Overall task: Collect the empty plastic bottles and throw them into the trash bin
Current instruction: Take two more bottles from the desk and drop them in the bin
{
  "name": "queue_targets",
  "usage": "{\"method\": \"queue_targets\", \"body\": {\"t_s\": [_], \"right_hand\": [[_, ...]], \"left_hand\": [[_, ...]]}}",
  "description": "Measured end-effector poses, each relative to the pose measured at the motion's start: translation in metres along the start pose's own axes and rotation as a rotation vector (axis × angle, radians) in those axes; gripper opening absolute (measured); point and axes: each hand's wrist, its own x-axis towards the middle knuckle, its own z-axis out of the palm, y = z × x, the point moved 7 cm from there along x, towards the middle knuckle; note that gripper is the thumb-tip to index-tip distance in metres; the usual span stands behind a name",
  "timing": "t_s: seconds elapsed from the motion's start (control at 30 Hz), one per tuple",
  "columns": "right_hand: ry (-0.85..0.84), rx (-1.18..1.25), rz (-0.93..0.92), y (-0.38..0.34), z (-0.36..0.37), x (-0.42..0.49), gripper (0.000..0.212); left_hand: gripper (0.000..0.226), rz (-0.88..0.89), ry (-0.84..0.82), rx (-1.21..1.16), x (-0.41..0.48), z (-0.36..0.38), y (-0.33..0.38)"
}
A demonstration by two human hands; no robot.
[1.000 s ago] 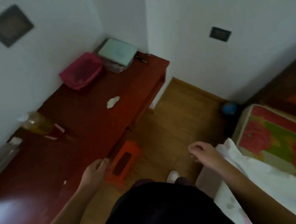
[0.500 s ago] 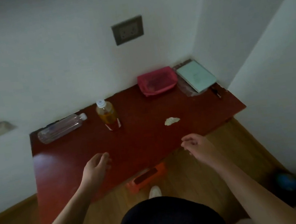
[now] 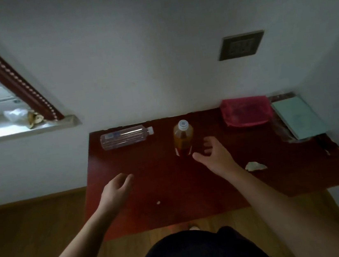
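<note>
A clear plastic bottle (image 3: 125,137) lies on its side near the back left of the dark red table (image 3: 172,192), cap pointing right. An amber bottle (image 3: 183,138) with a white cap stands upright at the back middle. My right hand (image 3: 215,154) is spread just right of the amber bottle's base, fingers apart, close to it but holding nothing. My left hand (image 3: 116,189) hovers over the table's left part with loosely curled fingers, empty, well in front of the lying bottle. No trash bin is in view.
A pink pouch (image 3: 246,111) and a pale green notebook (image 3: 298,117) lie at the back right. A crumpled paper scrap (image 3: 255,166) sits right of my right forearm. A window sill (image 3: 24,128) is on the left wall, wooden floor below.
The view has swung left and closer to the table. My right hand has reached forward to beside the amber bottle; my left hand has moved forward over the table.
</note>
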Motion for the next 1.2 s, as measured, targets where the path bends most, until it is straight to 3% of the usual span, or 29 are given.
{"method": "queue_targets", "body": {"t_s": [0.13, 0.23, 0.37, 0.57, 0.77, 0.9, 1.03, 1.2], "right_hand": [[0.039, -0.056, -0.045, -0.025, 0.018, 0.039, 0.094], [0.026, -0.069, -0.098, -0.039, 0.027, 0.057, 0.079], [-0.015, -0.033, -0.149, -0.052, 0.03, 0.061, 0.062], [-0.018, 0.045, -0.178, -0.05, 0.011, 0.041, 0.059], [-0.036, -0.026, -0.148, -0.03, -0.021, 0.006, 0.052], [-0.01, -0.037, -0.113, -0.008, -0.043, -0.01, 0.048], [-0.006, 0.0, -0.08, 0.015, -0.06, -0.022, 0.05], [-0.016, 0.045, -0.051, 0.039, -0.076, -0.039, 0.047]], "left_hand": [[0.033, -0.007, 0.048, 0.058, 0.009, -0.025, -0.013], [0.039, -0.007, 0.068, 0.087, 0.023, -0.039, -0.014], [0.023, 0.025, 0.093, 0.109, 0.05, -0.052, 0.008], [0.045, 0.243, 0.169, 0.383, 0.104, -0.056, 0.069], [0.077, 0.315, 0.047, 0.743, 0.16, -0.028, 0.099], [0.057, 0.27, -0.057, 0.887, 0.176, -0.011, 0.089], [0.054, 0.201, -0.072, 0.734, 0.153, 0.002, 0.09], [0.042, 0.085, -0.029, 0.175, 0.083, 0.03, 0.098]]}}
